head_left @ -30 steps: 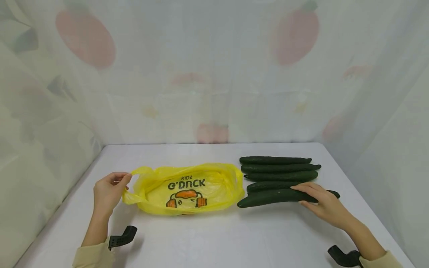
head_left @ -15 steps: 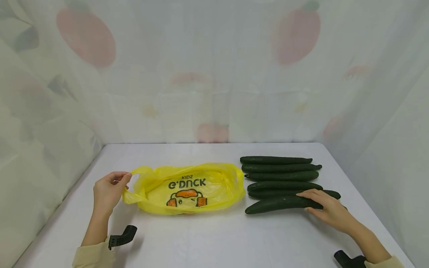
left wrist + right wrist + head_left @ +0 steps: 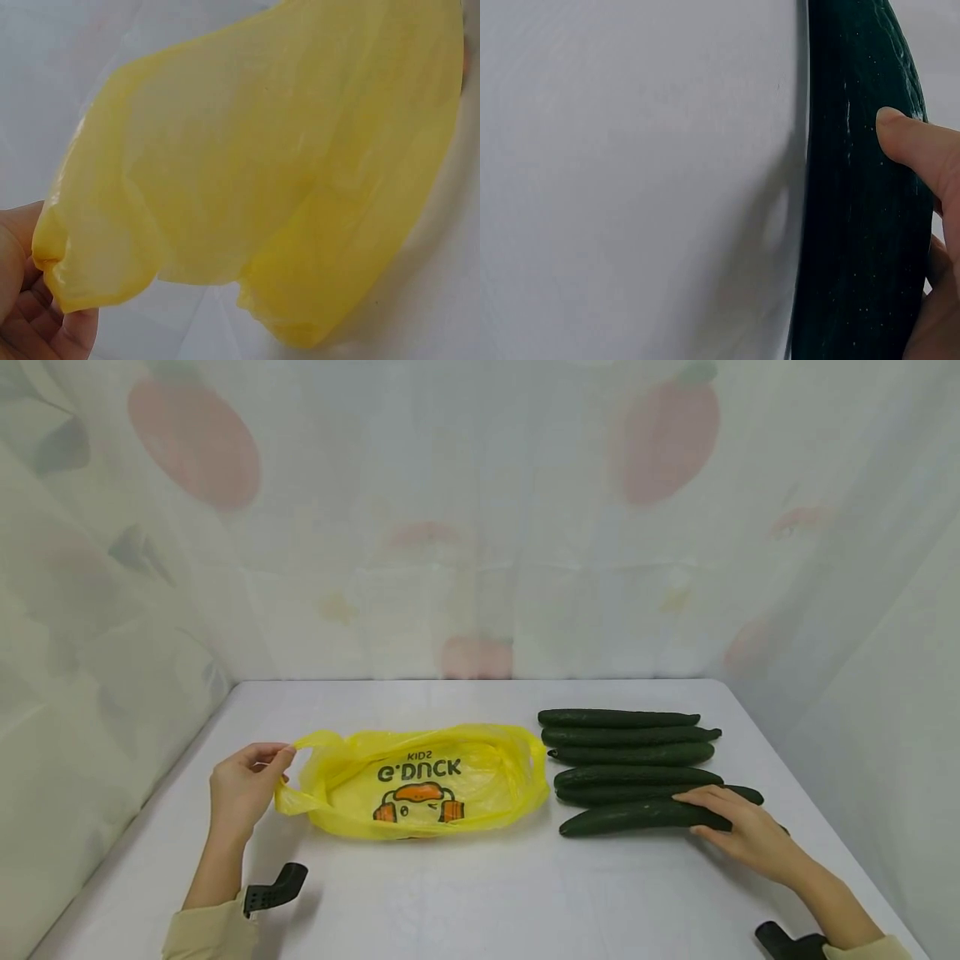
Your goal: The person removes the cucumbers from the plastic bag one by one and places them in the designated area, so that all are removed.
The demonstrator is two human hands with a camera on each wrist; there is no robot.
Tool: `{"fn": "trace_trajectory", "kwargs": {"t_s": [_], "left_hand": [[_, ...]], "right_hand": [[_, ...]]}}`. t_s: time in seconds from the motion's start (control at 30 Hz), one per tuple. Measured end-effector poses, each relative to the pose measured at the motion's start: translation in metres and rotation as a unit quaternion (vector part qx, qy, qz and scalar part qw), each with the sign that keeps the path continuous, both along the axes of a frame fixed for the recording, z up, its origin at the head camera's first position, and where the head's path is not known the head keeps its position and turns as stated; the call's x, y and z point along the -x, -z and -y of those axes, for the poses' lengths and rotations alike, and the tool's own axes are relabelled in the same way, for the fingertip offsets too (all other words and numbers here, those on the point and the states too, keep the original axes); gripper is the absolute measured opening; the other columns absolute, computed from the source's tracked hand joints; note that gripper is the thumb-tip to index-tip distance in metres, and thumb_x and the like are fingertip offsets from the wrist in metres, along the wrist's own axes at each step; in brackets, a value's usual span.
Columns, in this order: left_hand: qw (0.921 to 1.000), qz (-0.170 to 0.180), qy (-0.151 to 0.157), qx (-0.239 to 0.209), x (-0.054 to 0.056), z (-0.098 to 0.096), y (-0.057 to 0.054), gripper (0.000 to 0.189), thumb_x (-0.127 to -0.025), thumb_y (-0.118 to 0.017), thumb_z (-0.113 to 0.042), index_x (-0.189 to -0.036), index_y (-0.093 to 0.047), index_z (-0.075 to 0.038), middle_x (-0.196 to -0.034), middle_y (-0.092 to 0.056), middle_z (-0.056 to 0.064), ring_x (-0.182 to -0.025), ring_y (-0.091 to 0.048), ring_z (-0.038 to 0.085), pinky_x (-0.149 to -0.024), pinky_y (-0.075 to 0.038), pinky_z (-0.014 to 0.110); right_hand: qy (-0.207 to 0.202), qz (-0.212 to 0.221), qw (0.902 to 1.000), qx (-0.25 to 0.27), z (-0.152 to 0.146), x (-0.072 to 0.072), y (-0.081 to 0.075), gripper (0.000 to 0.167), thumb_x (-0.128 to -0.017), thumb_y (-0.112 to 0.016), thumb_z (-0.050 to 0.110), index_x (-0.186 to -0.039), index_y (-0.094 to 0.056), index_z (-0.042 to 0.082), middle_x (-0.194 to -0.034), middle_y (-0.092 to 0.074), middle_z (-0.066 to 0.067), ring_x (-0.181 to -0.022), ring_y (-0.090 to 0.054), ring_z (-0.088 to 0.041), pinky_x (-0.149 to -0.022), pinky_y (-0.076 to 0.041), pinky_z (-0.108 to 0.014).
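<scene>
My left hand pinches one handle of a yellow plastic bag, pulling that end out to the left. The bag lies on its side with an upside-down duck print facing up; in the left wrist view its thin yellow film spreads out from the fingers. On the right, my right hand grips the nearest cucumber, dark green and long. In the right wrist view the thumb lies along the cucumber's skin. The cucumber's right end is mostly hidden beneath the hand.
Several more cucumbers lie side by side behind the held one, to the right of the bag. A white-covered table bears everything. Pale printed curtains hang behind and along both sides. A black wrist mount sits on each forearm.
My right hand has drawn the nearest cucumber toward me and to the right, away from the others, uncovering the one behind it. The left hand and the bag have stayed in place.
</scene>
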State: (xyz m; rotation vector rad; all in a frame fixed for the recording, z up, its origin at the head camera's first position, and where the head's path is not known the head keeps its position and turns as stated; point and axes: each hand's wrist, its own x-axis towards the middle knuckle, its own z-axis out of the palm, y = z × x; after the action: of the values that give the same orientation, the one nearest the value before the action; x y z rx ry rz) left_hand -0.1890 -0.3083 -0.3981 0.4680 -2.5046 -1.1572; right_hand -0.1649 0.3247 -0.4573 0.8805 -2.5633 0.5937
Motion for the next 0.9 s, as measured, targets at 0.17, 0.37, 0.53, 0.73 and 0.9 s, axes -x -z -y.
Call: {"fn": "trace_trajectory", "kwargs": {"t_s": [0.17,0.37,0.53,0.73,0.9], "left_hand": [[1.0000,0.000,0.001,-0.003,0.000,0.000,0.000,0.040,-0.086,-0.060,-0.044,-0.102,-0.067,-0.008,-0.082,-0.066,0.001,-0.060,-0.058,0.003,-0.045,-0.044,0.020],[1.0000,-0.005,0.002,-0.001,0.000,0.000,0.000,0.039,-0.086,-0.060,-0.044,-0.100,-0.067,-0.008,-0.074,-0.063,-0.009,-0.060,-0.058,0.003,-0.045,-0.044,0.020],[1.0000,-0.006,-0.002,0.000,0.000,0.000,-0.001,0.039,-0.086,-0.060,-0.043,-0.101,-0.068,-0.008,-0.079,-0.066,-0.002,-0.059,-0.058,0.003,-0.045,-0.044,0.020],[1.0000,-0.002,-0.002,0.003,0.000,0.000,-0.001,0.040,-0.086,-0.060,-0.045,-0.101,-0.067,-0.009,-0.080,-0.066,-0.001,-0.060,-0.058,0.003,-0.046,-0.044,0.021],[1.0000,-0.004,0.002,0.002,0.000,0.000,-0.001,0.040,-0.086,-0.060,-0.044,-0.102,-0.067,-0.009,-0.079,-0.066,-0.002,-0.060,-0.058,0.003,-0.045,-0.044,0.021]], "right_hand": [[0.002,-0.018,0.9998,-0.007,-0.003,0.000,0.002,0.062,-0.059,-0.082,0.002,-0.116,-0.062,0.017,-0.108,-0.060,0.006,-0.101,-0.050,-0.001,-0.084,-0.033,-0.002],[0.001,-0.029,0.9996,-0.008,-0.004,0.002,0.004,0.062,-0.057,-0.083,0.001,-0.114,-0.063,0.017,-0.106,-0.058,0.005,-0.098,-0.050,-0.002,-0.080,-0.035,-0.002],[0.001,-0.047,0.9987,-0.019,-0.005,0.006,0.008,0.061,-0.055,-0.084,0.003,-0.111,-0.065,0.017,-0.104,-0.057,0.006,-0.095,-0.050,-0.004,-0.079,-0.035,-0.005],[-0.004,-0.061,0.9978,-0.026,-0.006,0.008,0.010,0.058,-0.053,-0.084,0.004,-0.107,-0.067,0.017,-0.099,-0.056,0.008,-0.089,-0.051,-0.006,-0.074,-0.037,-0.010],[0.007,-0.066,0.9971,-0.037,-0.005,0.008,0.010,0.056,-0.052,-0.085,0.006,-0.104,-0.067,0.016,-0.097,-0.057,0.009,-0.086,-0.054,-0.009,-0.074,-0.039,-0.012]]}}
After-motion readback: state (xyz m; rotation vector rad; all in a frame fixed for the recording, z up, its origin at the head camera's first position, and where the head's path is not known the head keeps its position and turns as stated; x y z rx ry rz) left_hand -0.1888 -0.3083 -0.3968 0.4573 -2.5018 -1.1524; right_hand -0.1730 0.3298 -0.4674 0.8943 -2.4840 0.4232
